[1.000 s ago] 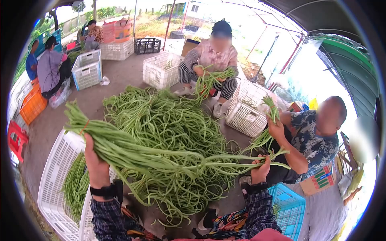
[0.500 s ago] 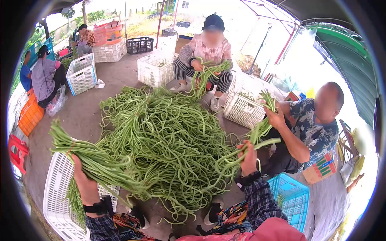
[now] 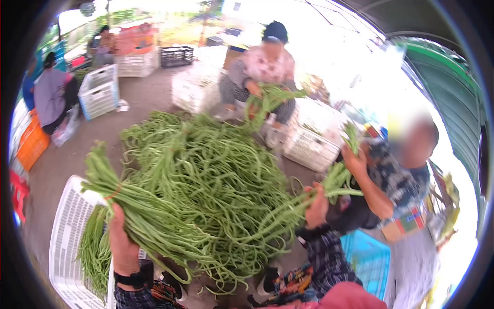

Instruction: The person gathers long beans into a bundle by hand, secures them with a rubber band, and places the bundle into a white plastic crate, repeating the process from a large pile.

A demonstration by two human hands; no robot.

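Note:
My left hand (image 3: 124, 242) is closed around a thick bundle of yardlong beans (image 3: 154, 213), which has a reddish band (image 3: 113, 193) near its upper end. The bundle slants down to the right, its loose tails lying over the big pile of yardlong beans (image 3: 216, 165) on the ground. On the right, my right hand (image 3: 316, 208) grips a few loose yardlong beans (image 3: 278, 219) that trail back to the pile. Its fingers are partly blurred. More beans (image 3: 95, 250) lie in the white crate (image 3: 67, 232) beside my left forearm.
A co-worker (image 3: 270, 62) sits across the pile holding beans; another (image 3: 396, 165) sits close on my right, a hand (image 3: 355, 160) gripping beans near mine. A blue crate (image 3: 368, 262) stands by my right arm, and a white crate (image 3: 314, 141) sits between the co-workers.
My left hand has moved right and slightly down with the bundle, over the pile's near left side. My right hand stays nearly in place. The view has shifted slightly and is blurrier.

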